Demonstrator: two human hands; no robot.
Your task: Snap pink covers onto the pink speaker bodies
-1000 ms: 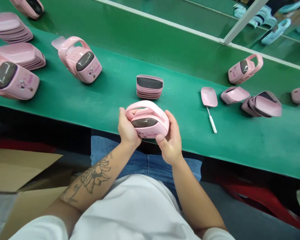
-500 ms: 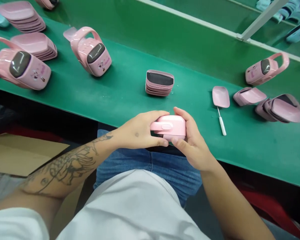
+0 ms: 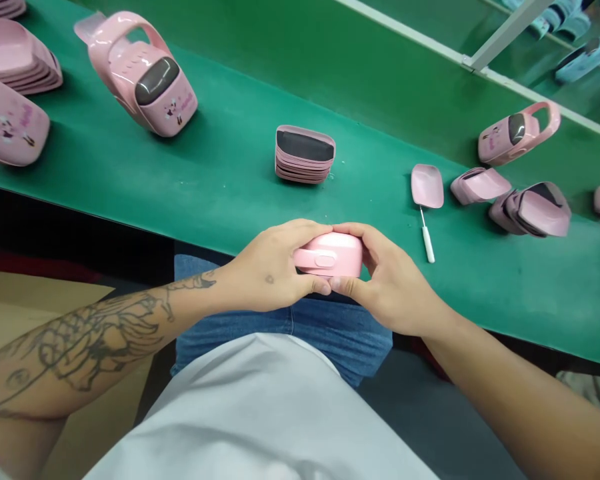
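Well, we have the small pink plastic case [image 3: 330, 255] held between our left hand [image 3: 267, 267] and right hand [image 3: 387, 283], just over the near edge of the bench [image 3: 220, 187] and above our jeans [image 3: 280, 340]. Both hands are nearly closed around it, the fingers [image 3: 300, 230] curving over the top from either side and the thumbs meeting along the near face, so only a strip of the case with an oval raised tab [image 3: 325, 260] shows. It looks light, stiff and hollow, and its glossy plastic could slip, so we judge a full wrap around the sides safer than pinching the tab. Beyond it, a stack of pink shells [image 3: 304, 155] sits on the bench, with a white-handled pink scoop [image 3: 427, 187] to the right and pink cases with loop handles [image 3: 145, 80] to the left.
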